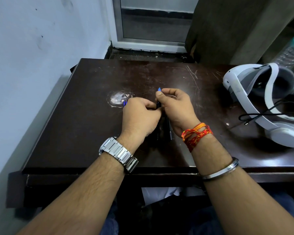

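The right hand (pixel 175 107) pinches a blue-tipped pen (pixel 159 89) upright between its thumb and curled fingers. The left hand (pixel 139 116) meets the pen's dark barrel and is curled round a second blue piece (pixel 125 102) poking out on its far side, pen or cap I cannot tell. Under the wrists a spare pen (pixel 170 133) lies on the worktop (pixel 75 124). A hard tug could spring a part loose, sending it rolling off the near edge or under the headset (pixel 255 102) beyond the right hand.
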Motion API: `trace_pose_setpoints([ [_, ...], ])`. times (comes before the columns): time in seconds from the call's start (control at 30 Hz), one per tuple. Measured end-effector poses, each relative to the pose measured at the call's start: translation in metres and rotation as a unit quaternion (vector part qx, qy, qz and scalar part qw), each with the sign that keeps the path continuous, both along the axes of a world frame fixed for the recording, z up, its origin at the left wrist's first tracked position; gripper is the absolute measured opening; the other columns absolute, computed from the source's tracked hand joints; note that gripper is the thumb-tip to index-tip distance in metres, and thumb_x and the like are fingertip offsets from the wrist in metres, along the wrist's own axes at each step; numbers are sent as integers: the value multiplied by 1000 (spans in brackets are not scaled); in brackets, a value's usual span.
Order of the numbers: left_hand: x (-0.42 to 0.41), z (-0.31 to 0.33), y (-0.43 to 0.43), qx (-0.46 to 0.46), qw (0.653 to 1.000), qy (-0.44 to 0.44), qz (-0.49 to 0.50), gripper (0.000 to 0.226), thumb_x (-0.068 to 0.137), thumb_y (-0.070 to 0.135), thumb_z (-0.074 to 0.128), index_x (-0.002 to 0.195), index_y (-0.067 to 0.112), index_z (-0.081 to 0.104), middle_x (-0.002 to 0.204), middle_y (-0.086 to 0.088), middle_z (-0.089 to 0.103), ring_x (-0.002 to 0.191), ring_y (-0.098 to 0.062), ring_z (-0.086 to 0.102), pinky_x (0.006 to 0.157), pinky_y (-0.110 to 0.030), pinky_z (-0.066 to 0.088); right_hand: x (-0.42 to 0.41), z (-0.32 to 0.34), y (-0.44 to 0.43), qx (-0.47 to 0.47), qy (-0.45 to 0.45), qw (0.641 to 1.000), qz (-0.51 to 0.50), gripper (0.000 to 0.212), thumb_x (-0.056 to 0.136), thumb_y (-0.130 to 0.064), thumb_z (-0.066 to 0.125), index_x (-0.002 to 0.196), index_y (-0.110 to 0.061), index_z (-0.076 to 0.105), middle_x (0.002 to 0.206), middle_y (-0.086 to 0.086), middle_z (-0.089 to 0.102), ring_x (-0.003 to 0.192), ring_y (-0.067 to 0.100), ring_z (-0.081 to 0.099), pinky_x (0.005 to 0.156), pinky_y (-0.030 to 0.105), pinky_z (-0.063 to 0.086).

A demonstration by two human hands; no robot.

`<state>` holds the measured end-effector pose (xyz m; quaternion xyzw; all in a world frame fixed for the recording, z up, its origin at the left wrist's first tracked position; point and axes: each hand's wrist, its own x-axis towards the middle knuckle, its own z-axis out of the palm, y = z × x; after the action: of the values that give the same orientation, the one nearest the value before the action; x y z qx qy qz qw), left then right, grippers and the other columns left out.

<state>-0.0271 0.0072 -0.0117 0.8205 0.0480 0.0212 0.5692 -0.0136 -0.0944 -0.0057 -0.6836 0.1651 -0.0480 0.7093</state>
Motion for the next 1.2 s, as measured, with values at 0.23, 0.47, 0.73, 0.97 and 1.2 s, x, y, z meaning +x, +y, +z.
trace_pose_setpoints([
  [0.23,0,1,0,6,1000,-4,6,7,76,23,80,69,21,78,61,1,75,63,-16,74,66,-42,63,-1,0,-1,-6,4,1000,20,24,92,-22,69,108,-6,60,89,9,67,77,21,63,79,41,56],
  [0.47,0,1,1,4,1000,2,0,7,76,23,80,72,18,78,63,0,75,64,-19,75,66,-45,63,-1,1,-5,28,7,999,33,15,93,-17,66,106,-12,59,93,9,67,75,21,63,72,34,53],
  [0.73,1,0,-1,-9,1000,7,3,11,74,26,84,74,16,79,64,-1,76,67,-21,75,68,-43,63,-1,4,-5,58,6,998,21,8,90,-10,60,97,-12,61,85,9,70,68,25,63,57,33,47],
  [0.97,0,-2,-1,-7,1000,0,-1,4,75,24,82,75,20,81,62,4,75,63,-12,74,65,-34,62,-2,4,-5,64,5,998,8,11,96,-4,53,98,-14,58,83,11,71,72,24,68,61,32,54],
  [1.2,2,-2,-1,5,1000,0,1,7,75,23,80,71,19,79,60,2,74,63,-16,74,64,-41,63,-5,3,-3,15,-5,1000,7,10,89,-9,67,96,-13,61,87,12,66,65,16,58,58,27,48],
])
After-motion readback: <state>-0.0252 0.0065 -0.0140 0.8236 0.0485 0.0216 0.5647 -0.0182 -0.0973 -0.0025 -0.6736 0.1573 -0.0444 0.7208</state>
